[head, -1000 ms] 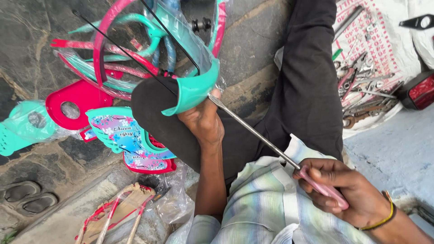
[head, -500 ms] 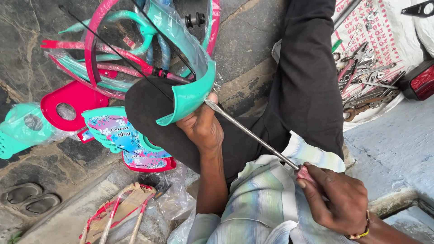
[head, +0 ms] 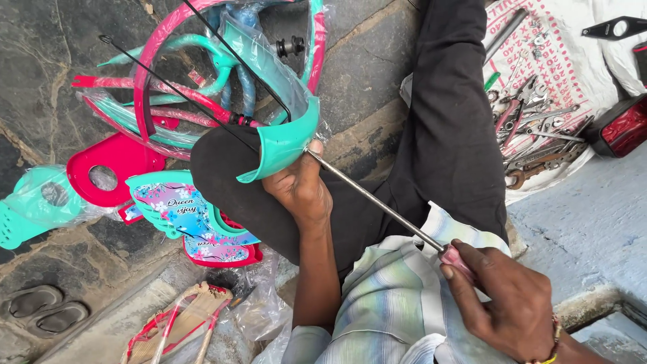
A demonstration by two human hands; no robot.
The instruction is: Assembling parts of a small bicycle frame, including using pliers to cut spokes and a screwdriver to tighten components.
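A teal plastic mudguard [head: 283,138] is being held against the raised knee of a black-trousered leg [head: 445,135] by the left hand [head: 300,189], whose fingers are being curled shut around the mudguard's lower edge, with the thumb being pressed at the spot where the tool meets the plastic. A long screwdriver [head: 374,199] is being aimed at that edge; its steel shaft is being run diagonally down to a pink handle, around which the right hand [head: 505,303] is being closed tight. Thin black stays [head: 202,101] are being carried by the mudguard and are being pointed up and left.

Just behind the mudguard, a pink and teal child's bicycle frame [head: 195,87], partly wrapped in clear plastic, is being left lying on the stone floor [head: 40,81]. Beside it, a pink chain cover [head: 108,172] and printed teal and pink panels [head: 182,212] are being stacked loosely. At the far left, a clear plastic bag [head: 37,202] is being used to hold a teal part, possibly a seat, though the wrap is blurring its shape. A pair of dark sandals [head: 47,307] is being kept at the lower left. At the upper right, spanners and pliers [head: 532,121] are being spread on a printed white sack [head: 566,67], with a red case [head: 623,128] just beside it.
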